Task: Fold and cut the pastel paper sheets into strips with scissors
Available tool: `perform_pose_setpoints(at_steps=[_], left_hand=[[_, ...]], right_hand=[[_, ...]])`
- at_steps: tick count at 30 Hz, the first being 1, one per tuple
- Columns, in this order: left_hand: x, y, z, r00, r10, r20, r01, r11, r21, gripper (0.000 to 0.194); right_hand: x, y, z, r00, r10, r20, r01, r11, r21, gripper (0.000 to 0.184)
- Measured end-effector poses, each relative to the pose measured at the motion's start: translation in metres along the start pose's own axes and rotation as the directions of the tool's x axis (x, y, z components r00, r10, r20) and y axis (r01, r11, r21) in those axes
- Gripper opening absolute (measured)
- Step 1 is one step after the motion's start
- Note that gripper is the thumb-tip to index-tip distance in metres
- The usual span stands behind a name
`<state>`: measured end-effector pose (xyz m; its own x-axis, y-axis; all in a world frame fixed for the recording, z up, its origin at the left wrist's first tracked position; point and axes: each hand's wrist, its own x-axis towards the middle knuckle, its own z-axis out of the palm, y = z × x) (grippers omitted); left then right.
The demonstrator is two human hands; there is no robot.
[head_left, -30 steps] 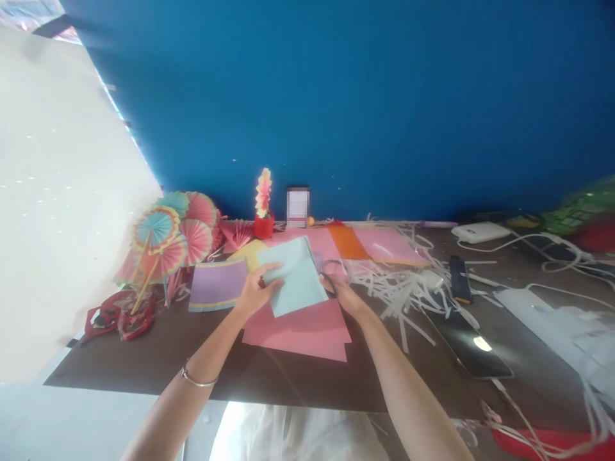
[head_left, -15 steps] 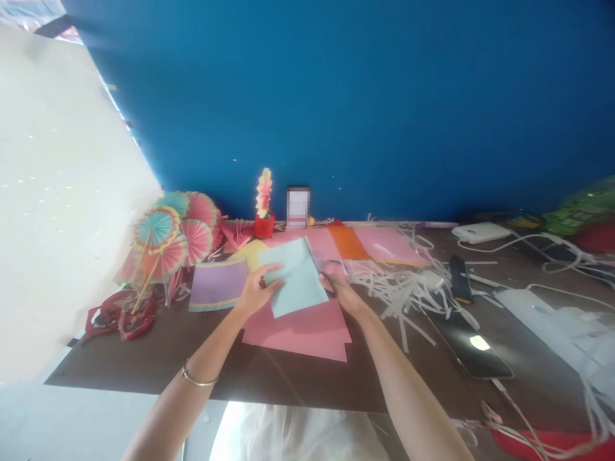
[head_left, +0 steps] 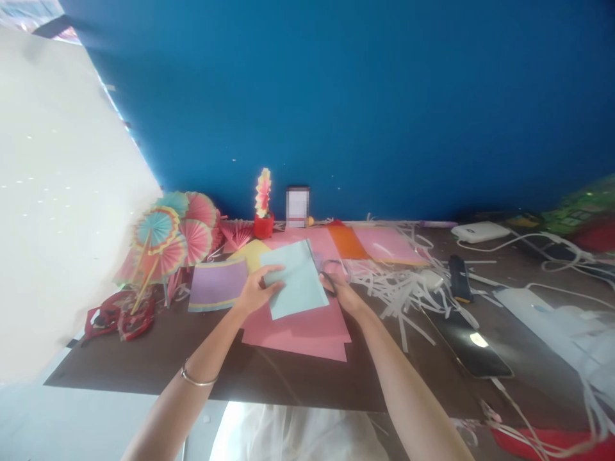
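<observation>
Fingers of the left hand (head_left: pixel 259 291) grip the blue paper (head_left: pixel 298 282) by its left side, thumb and forefinger apart on its upper face; whether others brace it from below cannot be told. Fingers of the right hand (head_left: pixel 348 298) are curled about the dark handle of what appear to be scissors (head_left: pixel 329 283), at the paper's right edge. Blades are not distinguishable.

Blue paper lies between the two sets of fingers, above the pink sheets (head_left: pixel 298 339), which extend from beneath it toward the person.

Findings on risk, as judged: the left hold bears on one side only, so the paper's right edge could bend or swivel under the scissors, leaving a crooked line. Should a blade tip dip below the right fingers, a pink sheet might be nicked.

White strips (head_left: pixel 398 288) lie in a loose heap just right of the right fingers; a sideways sweep could drag them toward the phone (head_left: pixel 473 349), farther right and nearer the person. Left of the left fingers, the purple sheet (head_left: pixel 218 283) lies close enough to be creased if that wrist drops.
</observation>
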<state>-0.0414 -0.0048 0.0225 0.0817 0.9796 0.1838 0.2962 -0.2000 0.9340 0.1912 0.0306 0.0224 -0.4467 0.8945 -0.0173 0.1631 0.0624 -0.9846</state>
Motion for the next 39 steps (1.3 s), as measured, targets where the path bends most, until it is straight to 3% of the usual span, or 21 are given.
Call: perform_pose_setpoints(at_steps=[16,24,32,39], left_hand=[[0.000,0.000,-0.001,1.000,0.017,0.006,-0.018,0.999,0.042,0.042],[-0.002,0.001,0.001,0.998,0.031,0.045,-0.031,1.000,0.000,0.040],[-0.002,0.004,0.000,0.998,0.038,0.052,-0.040,0.999,0.028,0.039],[-0.003,0.004,0.000,0.998,0.047,0.039,-0.049,0.998,0.048,0.039]], right_hand=[[-0.002,-0.003,0.000,1.000,0.002,0.012,-0.003,0.998,0.058,0.043],[-0.003,0.007,0.000,0.995,0.053,-0.087,-0.042,0.991,0.125,0.040],[0.000,0.010,-0.001,0.997,0.045,-0.062,-0.036,0.989,0.142,0.041],[0.001,0.008,-0.003,1.000,0.006,-0.019,-0.005,0.999,0.048,0.045]])
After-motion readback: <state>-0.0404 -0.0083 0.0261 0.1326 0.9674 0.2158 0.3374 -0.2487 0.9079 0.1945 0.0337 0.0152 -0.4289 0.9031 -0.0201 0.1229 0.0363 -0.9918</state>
